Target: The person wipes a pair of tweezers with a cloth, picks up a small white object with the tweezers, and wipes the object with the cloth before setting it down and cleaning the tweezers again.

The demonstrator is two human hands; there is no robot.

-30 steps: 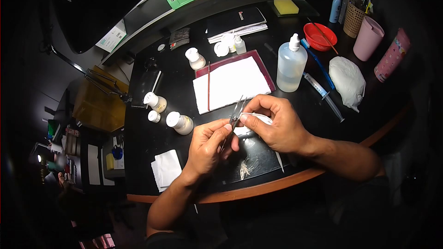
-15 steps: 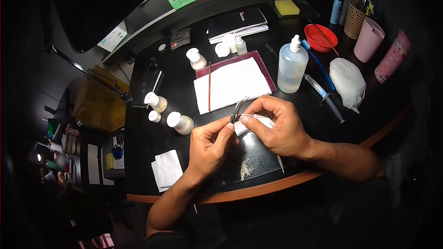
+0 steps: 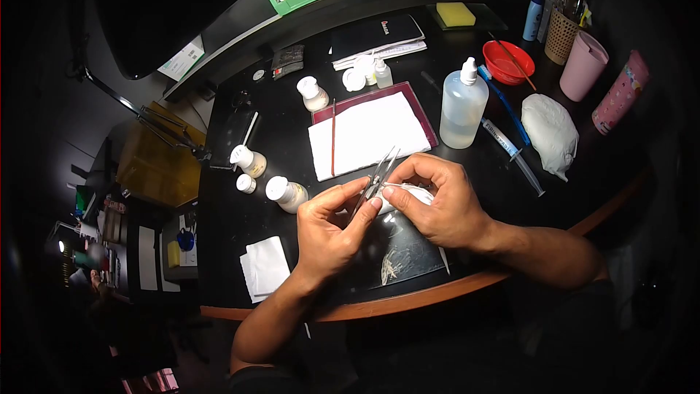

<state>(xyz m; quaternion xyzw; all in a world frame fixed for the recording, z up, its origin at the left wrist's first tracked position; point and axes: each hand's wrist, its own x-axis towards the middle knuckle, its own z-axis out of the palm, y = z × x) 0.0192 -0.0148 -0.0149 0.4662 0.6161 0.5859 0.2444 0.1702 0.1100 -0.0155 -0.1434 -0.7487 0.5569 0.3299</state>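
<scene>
Holding the tweezers: left hand [image 3: 332,230], thumb and fingers closed on the metal tweezers [image 3: 377,179], which slant upward above the near part of the counter [image 3: 408,302], prongs apart at the tips.
Tweezers' handling: probably light, stiff along the shank but springy, with smooth metal that could slip; the middle of the prongs looks the best place to take hold, clear of the fine tips.
White cloth: bunched in the right hand [image 3: 441,208], thumb and forefinger pinching its edge just beside the tweezers; the white cloth [image 3: 418,193] (tissue, perhaps) should be soft, limp and nearly weightless, best held by a fold. Whether anything small sits between the fingertips, I cannot tell.
Pale slivers: thin slivers [image 3: 391,266] lie below the hands on a dark plate [image 3: 423,255]; likely brittle.
Syringe: lettering on the syringe [image 3: 503,138] seems to read "FIRING PASTE".
Black notebook: white letters on the notebook [image 3: 383,31], apparently ending in "ADA"; the start is unclear.
Jars: labels on the nearest jar [image 3: 286,195] are too small to read.
Lamp head: white lettering on the lamp head [image 3: 127,14], blurred.
</scene>
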